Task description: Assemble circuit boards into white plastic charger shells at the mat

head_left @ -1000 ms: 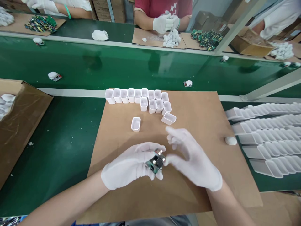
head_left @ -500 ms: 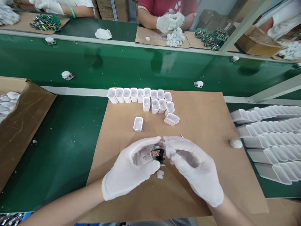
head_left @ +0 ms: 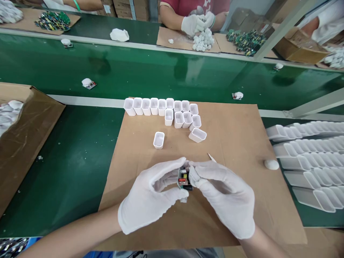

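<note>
My left hand [head_left: 153,195], in a white glove, grips a small circuit board [head_left: 184,178] with a red part, a yellow part and black parts, between thumb and fingers. Against the board's right side, my right hand [head_left: 224,195], also gloved, is closed in a pinch. Whatever lies in that pinch blends with the white glove, so I cannot make it out. Just under the left thumb a small white piece [head_left: 184,200] shows, partly hidden. Beyond my hands, a white plastic case [head_left: 158,140] stands upright on the cardboard sheet [head_left: 134,168], and another white case [head_left: 197,135] leans over.
Rows of white cases [head_left: 161,106] line the sheet's far edge. More cases [head_left: 311,163] are stacked at right near a white ball [head_left: 271,164]. A cardboard box [head_left: 32,136] stands left. Boards with white lumps [head_left: 88,83] lie on the green belt [head_left: 139,75]; co-workers sit beyond.
The board has turned between my hands, showing more of its yellow and red parts. My left thumb now covers most of the small white piece. Boards on the belt have shifted right.
</note>
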Tool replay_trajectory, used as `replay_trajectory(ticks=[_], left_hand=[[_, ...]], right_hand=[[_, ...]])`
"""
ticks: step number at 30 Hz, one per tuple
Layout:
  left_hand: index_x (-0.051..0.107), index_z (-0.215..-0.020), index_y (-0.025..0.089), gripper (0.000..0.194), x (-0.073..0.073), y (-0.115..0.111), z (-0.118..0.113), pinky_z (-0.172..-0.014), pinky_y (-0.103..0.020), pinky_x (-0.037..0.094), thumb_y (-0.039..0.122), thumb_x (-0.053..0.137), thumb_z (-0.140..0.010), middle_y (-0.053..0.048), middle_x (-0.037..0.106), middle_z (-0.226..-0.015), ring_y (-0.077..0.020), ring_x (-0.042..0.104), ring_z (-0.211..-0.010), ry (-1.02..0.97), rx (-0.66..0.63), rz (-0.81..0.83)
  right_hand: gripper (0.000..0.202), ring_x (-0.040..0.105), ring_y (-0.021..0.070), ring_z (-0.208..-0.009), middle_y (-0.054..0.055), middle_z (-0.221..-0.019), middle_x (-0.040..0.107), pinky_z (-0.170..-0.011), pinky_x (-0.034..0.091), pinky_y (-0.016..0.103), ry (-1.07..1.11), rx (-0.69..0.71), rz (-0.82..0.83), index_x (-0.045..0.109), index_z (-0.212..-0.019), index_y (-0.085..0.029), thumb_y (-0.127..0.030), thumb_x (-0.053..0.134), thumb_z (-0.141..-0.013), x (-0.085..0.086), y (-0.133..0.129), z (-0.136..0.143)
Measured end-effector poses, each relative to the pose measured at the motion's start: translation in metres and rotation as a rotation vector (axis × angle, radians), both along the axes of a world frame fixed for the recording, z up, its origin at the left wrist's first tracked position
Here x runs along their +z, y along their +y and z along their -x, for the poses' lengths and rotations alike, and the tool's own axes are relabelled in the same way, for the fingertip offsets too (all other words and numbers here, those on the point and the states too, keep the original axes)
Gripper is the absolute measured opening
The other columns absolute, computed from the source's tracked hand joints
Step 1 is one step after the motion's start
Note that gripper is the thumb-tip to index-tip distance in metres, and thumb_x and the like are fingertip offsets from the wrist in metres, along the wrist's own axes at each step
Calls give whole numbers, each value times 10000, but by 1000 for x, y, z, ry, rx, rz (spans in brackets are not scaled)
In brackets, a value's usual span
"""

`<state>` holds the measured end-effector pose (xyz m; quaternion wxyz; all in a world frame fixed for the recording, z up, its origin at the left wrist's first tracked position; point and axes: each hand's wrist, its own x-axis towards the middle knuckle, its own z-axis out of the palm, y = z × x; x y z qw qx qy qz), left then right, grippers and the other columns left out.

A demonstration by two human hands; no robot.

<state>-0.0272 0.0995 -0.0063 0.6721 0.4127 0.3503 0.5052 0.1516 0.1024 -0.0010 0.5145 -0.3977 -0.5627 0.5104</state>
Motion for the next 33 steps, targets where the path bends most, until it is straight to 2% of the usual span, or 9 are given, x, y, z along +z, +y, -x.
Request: replay_trajectory(ticks=[6,11,16,19,22,24,27,30,33], left_hand=[[645,-1231,382,650,-6,-5,3,-1010,-270,550,-36,727,-740,28,660,-1258,-216,625,-1165,54,-28,-79],[614,-1263,382,641,-9,-5,6,-903,-250,610,-19,707,-772,20,649,-1263,-204,682,-1062,123,-28,-137],[604,-1284,363,688,-11,-4,8,-987,-268,563,-13,756,-728,-1,654,-1267,-211,653,-1119,134,-56,-226],[636,-1252,363,579,-5,0,8,-826,-266,624,40,732,-780,-15,656,-1265,-207,705,-982,82,-93,-66],[647,-1248,325,468,3,5,7,-628,-251,610,138,723,-826,-50,693,-1190,-167,711,-755,29,-161,163],[658,-1230,298,434,6,6,7,-632,-254,596,168,736,-824,-54,716,-1119,-161,700,-735,0,-177,251],[680,-1185,278,389,9,7,7,-750,-288,595,171,743,-816,-46,709,-1125,-186,704,-847,-19,-166,302],[672,-1197,265,467,11,7,6,-722,-249,584,158,789,-758,-28,722,-1050,-164,697,-813,34,-158,374],[679,-1166,233,473,13,9,4,-659,-203,564,151,815,-721,-8,732,-925,-129,682,-731,99,-111,402]], right_hand=[[371,705,214,-845,32,-981,720,-641,654,356,-28,-15,-97,732,-1059,-323,-26,687,-841,0,-1,2],[496,682,208,-761,24,-989,727,-608,611,383,-240,-65,-278,702,-1140,-344,16,710,-799,-6,-4,3],[540,672,228,-789,43,-1039,725,-636,575,409,-321,-55,-420,655,-1221,-363,4,656,-825,-5,-7,5],[540,669,235,-914,54,-1110,693,-736,585,411,-336,-14,-382,624,-1258,-356,-9,629,-844,0,-6,1],[411,660,222,-976,75,-1181,644,-790,597,397,-289,95,-286,621,-1250,-299,-68,491,-935,2,-3,-5],[349,656,202,-967,79,-1169,619,-761,612,354,-270,59,-245,637,-1184,-268,-81,450,-956,0,-2,-7],[286,652,180,-966,58,-1101,611,-669,621,264,-240,-42,-159,617,-1119,-266,-69,538,-927,-4,-5,-3],[362,680,142,-796,24,-1047,653,-529,598,200,-156,-10,-64,574,-1164,-305,-62,604,-897,-8,-8,4],[514,669,113,-662,-18,-1001,689,-485,580,180,-123,-77,-79,517,-1229,-360,-28,646,-858,-9,-8,6]])
